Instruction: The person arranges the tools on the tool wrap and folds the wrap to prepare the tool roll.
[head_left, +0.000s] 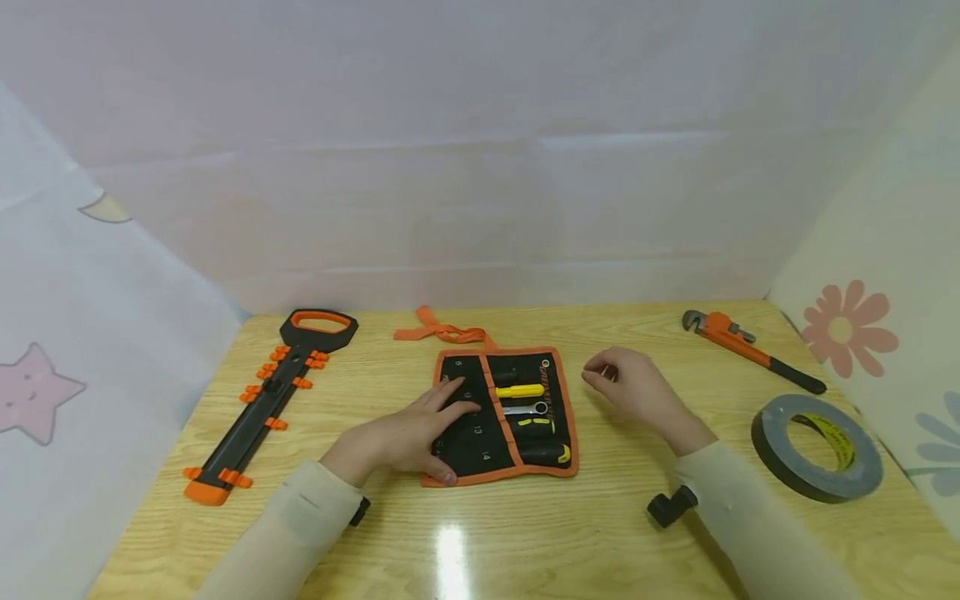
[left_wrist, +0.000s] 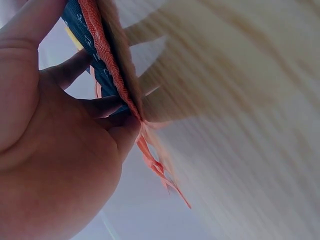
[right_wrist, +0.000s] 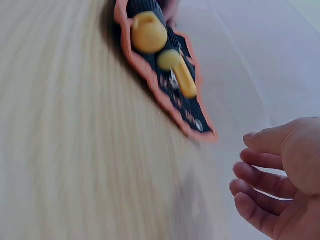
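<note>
Looking like a small screened-off booth (head_left: 480, 100), hemming in a wood-grain tabletop (head_left: 570, 533) on three sides with pale, creased sheeting (head_left: 480, 217). Displaying, as printed decoration, a pink cartoon star (head_left: 36, 387) at left and a red flower (head_left: 841, 330) at right.

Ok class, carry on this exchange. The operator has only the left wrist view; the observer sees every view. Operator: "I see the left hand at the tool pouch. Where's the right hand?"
Observer: The right hand is apart from the tool pouch, over to its right.
Operator: Is it holding anything?
Observer: No object shows in its loosely curled fingers.
Operator: And what lies toward the right end of the table?
Observer: A roll of tape, with a pipe wrench lying beyond it.
</note>
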